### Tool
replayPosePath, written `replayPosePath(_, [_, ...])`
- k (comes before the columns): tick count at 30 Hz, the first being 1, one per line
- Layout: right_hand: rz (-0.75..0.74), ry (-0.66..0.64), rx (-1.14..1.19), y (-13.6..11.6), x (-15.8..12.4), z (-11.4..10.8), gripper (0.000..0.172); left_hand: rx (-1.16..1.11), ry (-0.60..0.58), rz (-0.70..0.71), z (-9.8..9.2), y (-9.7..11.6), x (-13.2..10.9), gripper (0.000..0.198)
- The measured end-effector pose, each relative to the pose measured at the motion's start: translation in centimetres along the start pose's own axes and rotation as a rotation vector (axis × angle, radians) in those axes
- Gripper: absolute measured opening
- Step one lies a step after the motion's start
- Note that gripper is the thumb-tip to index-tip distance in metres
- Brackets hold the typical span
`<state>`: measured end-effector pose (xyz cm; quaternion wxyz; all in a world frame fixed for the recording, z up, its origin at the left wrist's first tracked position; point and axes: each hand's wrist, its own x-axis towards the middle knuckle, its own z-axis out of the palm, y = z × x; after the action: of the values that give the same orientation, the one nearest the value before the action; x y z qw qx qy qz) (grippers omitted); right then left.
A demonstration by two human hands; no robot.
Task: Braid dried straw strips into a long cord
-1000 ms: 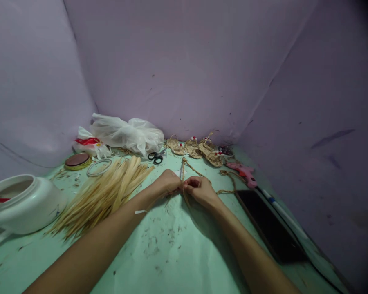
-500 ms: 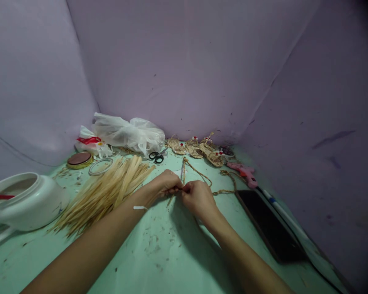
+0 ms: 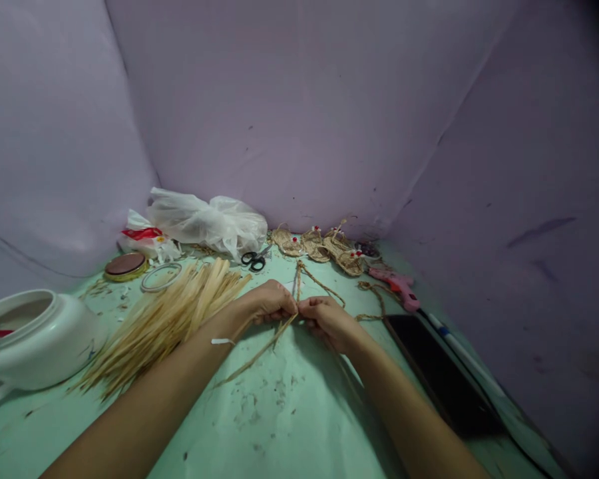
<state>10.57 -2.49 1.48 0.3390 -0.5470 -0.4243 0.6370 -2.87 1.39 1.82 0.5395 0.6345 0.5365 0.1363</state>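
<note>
My left hand (image 3: pixel 265 303) and my right hand (image 3: pixel 324 315) meet fingertip to fingertip over the green table (image 3: pixel 279 412). Both pinch a thin twisted straw cord (image 3: pixel 299 278) that runs away from the fingers toward the back. A loose straw strand (image 3: pixel 252 359) trails from the pinch down and left across the table. A bundle of pale straw strips (image 3: pixel 172 318) lies just left of my left wrist.
A white plastic jar (image 3: pixel 34 339) lies at the far left. Black scissors (image 3: pixel 253 259), a plastic bag (image 3: pixel 207 223), a tin lid (image 3: pixel 126 265) and small woven straw sandals (image 3: pixel 324 245) sit at the back. A pink glue gun (image 3: pixel 397 285) and a dark phone (image 3: pixel 439 369) are to the right.
A long straw strand now lies stretched out to the lower left from my fingers. My right hand has turned slightly, and both hands stay pinched together at the cord.
</note>
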Motion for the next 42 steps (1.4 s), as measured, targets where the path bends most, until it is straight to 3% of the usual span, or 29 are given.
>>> replayPosePath(6, [-0.017,0.095,-0.207,1.0,1.0,-0.3,0.01,0.176,-0.016,0.065,0.0,0.5,-0.5,0.008])
replayPosePath(10, [-0.047,0.106,-0.209,1.2,0.9,-0.3,0.015,0.284,-0.046,0.099,-2.0,0.9,-1.2,0.021])
replayPosePath(12, [-0.053,0.134,-0.22,1.3,0.8,-0.2,0.015,0.276,0.039,0.078,-3.6,1.2,-1.5,0.025])
replayPosePath(17, [-0.065,0.138,-0.245,1.5,0.9,-0.2,0.016,0.514,0.489,0.058,-8.0,1.4,-2.6,0.017])
replayPosePath(19, [-0.066,0.127,-0.251,1.6,0.9,-0.3,0.016,0.58,0.549,0.055,-9.1,1.0,-2.9,0.016])
replayPosePath(24, [-0.085,0.127,-0.242,1.6,0.9,-0.4,0.013,0.663,0.51,-0.005,-8.3,-0.2,-2.3,0.014])
replayPosePath(29, [-0.097,0.123,-0.264,1.6,1.0,-0.4,0.011,0.785,0.645,-0.107,-6.7,-1.2,-1.1,0.015])
replayPosePath(32, [-0.111,0.123,-0.271,1.7,1.0,-0.4,0.012,0.761,0.627,-0.085,-6.9,-1.3,-1.1,0.014])
replayPosePath(35, [-0.107,0.122,-0.247,1.7,0.9,-0.4,0.012,0.588,0.551,0.04,-7.4,-0.6,-1.5,0.016])
replayPosePath(38, [-0.1,0.104,-0.222,1.6,0.9,-0.5,0.013,0.368,0.39,0.115,-7.4,0.6,-1.9,0.018])
replayPosePath(42, [-0.092,0.091,-0.2,1.4,0.7,-0.5,0.014,0.233,0.174,0.08,-5.9,1.5,-2.0,0.019])
